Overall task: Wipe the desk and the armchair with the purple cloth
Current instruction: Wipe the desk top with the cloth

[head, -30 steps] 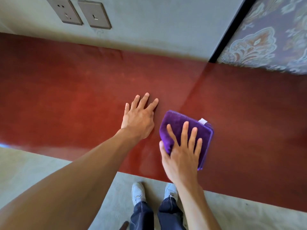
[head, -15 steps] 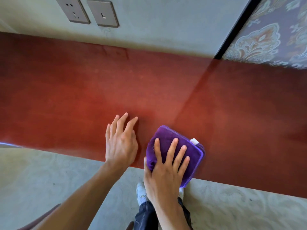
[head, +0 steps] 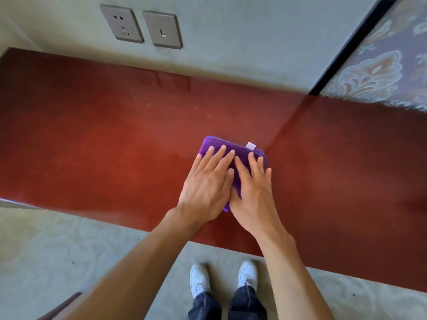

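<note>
Pressing the folded purple cloth [head: 216,142] flat with left hand [head: 205,188] and right hand [head: 253,196] side by side, fingers straight. Directly beneath both on the desk [head: 111,146], equally near. Cannot tell its long axis.

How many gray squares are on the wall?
2. The socket plate is on the left, the second plate just right of it, both above the desk. Others may be out of view.

No legible writing, even on the tag [head: 250,145] of the purple cloth [head: 215,144]
</note>
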Demonstrator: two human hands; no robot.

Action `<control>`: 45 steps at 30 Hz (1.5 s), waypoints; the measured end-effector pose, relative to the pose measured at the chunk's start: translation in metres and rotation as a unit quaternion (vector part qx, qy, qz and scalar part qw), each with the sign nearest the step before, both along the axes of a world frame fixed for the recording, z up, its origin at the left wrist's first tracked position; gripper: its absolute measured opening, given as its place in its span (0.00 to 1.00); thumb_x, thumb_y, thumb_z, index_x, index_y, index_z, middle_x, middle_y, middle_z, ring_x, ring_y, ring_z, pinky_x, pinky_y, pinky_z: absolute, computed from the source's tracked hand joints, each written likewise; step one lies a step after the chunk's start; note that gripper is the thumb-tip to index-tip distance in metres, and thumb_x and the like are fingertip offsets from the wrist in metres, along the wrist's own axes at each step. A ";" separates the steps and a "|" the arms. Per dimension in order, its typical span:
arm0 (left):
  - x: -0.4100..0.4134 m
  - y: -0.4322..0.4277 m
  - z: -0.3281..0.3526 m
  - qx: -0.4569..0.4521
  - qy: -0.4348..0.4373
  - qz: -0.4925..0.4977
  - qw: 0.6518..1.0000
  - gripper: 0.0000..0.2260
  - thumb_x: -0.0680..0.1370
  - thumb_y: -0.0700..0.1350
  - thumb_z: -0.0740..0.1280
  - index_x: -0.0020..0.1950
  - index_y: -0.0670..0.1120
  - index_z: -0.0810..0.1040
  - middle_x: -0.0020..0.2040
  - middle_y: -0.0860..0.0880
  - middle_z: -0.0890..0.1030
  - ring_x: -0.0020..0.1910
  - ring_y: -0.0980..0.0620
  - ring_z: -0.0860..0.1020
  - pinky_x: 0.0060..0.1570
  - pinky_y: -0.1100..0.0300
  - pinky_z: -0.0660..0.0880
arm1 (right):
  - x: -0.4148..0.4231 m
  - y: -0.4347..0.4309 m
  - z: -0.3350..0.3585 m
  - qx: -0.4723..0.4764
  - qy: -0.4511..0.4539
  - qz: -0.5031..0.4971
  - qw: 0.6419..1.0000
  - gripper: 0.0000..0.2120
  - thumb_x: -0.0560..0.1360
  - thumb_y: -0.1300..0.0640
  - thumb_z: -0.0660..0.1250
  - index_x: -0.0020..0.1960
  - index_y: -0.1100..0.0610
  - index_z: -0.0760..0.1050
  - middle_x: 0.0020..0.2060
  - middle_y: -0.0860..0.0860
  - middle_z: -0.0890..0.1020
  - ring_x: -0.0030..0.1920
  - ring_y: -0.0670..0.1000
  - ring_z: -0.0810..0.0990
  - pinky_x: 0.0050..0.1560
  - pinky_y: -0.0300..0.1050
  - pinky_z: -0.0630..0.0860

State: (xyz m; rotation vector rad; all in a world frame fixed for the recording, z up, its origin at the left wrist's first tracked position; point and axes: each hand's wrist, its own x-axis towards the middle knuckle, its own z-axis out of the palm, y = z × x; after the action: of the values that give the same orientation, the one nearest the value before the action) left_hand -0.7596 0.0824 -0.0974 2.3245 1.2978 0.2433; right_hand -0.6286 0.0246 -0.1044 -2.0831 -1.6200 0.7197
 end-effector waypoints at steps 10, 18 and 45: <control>0.082 -0.018 -0.028 0.073 0.210 -0.049 0.974 0.27 0.84 0.55 0.43 0.83 0.48 0.47 0.83 0.43 0.47 0.81 0.34 0.45 0.78 0.41 0.46 | 0.121 0.000 0.008 -0.021 -0.027 -0.033 0.999 0.22 0.85 0.53 0.56 0.78 0.54 0.66 0.81 0.55 0.59 0.82 0.56 0.50 0.81 0.54 0.45; 0.199 0.018 -0.034 0.082 0.222 -0.110 0.965 0.28 0.84 0.57 0.43 0.83 0.50 0.43 0.83 0.44 0.44 0.80 0.34 0.44 0.77 0.36 0.43 | 0.197 -0.039 0.003 -0.006 -0.022 -0.123 0.992 0.22 0.84 0.57 0.56 0.78 0.54 0.66 0.81 0.54 0.59 0.82 0.55 0.50 0.81 0.53 0.44; 0.161 -0.170 -0.036 0.079 0.163 -0.190 0.965 0.26 0.82 0.58 0.59 0.80 0.60 0.61 0.82 0.49 0.58 0.80 0.38 0.54 0.75 0.32 0.50 | 0.248 -0.014 -0.020 -0.140 -0.091 -0.187 0.968 0.33 0.83 0.40 0.42 0.82 0.57 0.54 0.83 0.56 0.48 0.82 0.58 0.44 0.80 0.60 0.43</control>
State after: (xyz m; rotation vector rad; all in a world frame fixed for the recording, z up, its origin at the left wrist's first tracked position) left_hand -0.5983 -0.0875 -0.1331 2.7797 0.9662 -0.1750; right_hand -0.3807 0.0110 -0.1244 -2.6293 -1.2040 0.6698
